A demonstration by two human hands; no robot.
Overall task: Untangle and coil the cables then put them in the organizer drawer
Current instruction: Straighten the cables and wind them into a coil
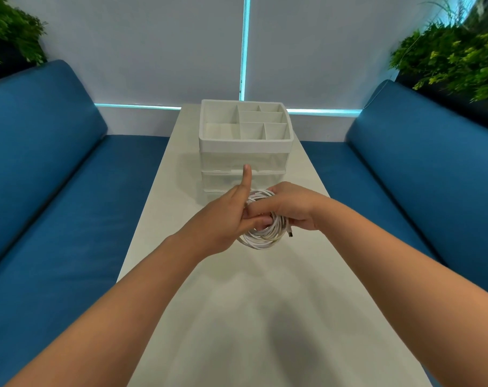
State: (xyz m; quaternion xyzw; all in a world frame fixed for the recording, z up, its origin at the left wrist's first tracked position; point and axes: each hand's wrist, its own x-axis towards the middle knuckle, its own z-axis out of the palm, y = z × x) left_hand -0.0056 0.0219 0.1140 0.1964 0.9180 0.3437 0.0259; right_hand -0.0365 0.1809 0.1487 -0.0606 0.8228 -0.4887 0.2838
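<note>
Head view: both hands grip the coiled white cable [261,233] above the pale desk [265,317], left hand [223,219] with thumb raised, right hand [287,208] curled round the loops; keep loops pinched before opening the clear plastic drawer organizer [245,152].

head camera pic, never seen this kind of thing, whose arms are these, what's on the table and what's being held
There is no machine here. A person wears a camera on the head, so you look forward and down along their own two bare arms. Both hands hold a coil of white cable above a long pale table: the right hand grips it from the side, the left hand has fingers at the loops and its thumb sticking up. Behind stands a clear drawer organizer with a white divided tray on top; its drawers look closed. Blue sofas line both sides.
</note>
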